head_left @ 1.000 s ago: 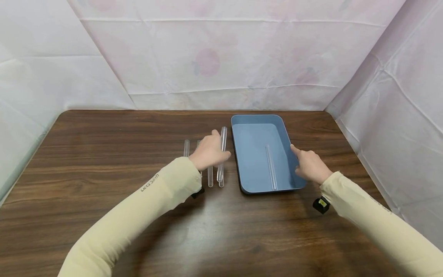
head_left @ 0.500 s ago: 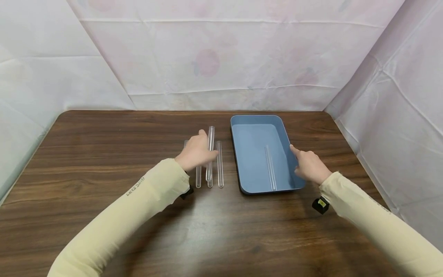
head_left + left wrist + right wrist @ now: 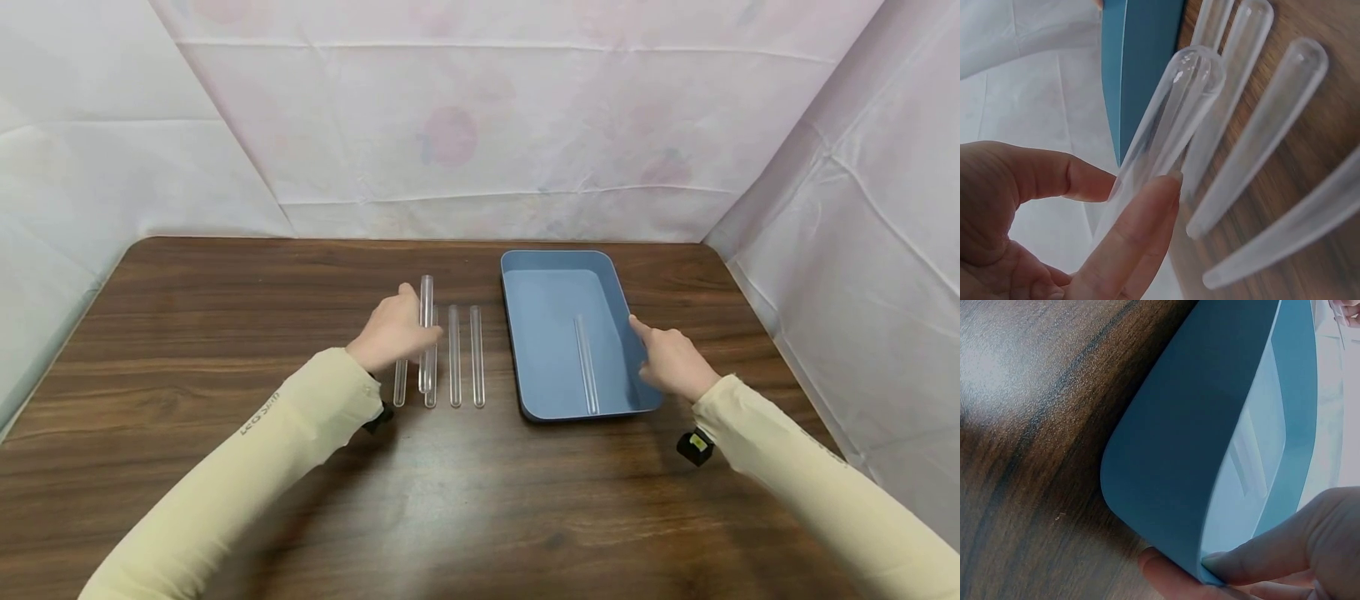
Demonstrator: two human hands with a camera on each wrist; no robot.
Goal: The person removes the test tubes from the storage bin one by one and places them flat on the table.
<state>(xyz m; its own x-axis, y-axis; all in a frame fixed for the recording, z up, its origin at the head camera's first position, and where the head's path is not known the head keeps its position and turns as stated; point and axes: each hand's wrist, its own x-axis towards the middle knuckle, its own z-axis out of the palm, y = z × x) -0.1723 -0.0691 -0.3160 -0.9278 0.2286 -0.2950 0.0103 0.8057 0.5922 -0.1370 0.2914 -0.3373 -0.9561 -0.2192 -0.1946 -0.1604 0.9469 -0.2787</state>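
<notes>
My left hand (image 3: 395, 329) pinches a clear test tube (image 3: 426, 296) between thumb and fingers, above the table. Its rounded closed end (image 3: 1194, 69) points toward the camera in the left wrist view. Several more clear test tubes (image 3: 454, 358) lie side by side on the table under and right of that hand. With thumb inside and fingers outside, my right hand (image 3: 675, 360) grips the right rim of a blue tray (image 3: 551, 333). One test tube (image 3: 587, 367) lies lengthwise on the tray floor.
The dark wood table (image 3: 480, 500) carries everything, with the tray standing to the right of the row of tubes. A pale patterned cloth (image 3: 480, 125) hangs behind the table's far edge, and white cloth (image 3: 885, 208) closes the right side.
My left hand has moved left across the row with the test tube in its grip, uncovering tubes that lay beneath it. The right hand and the tray have stayed in place.
</notes>
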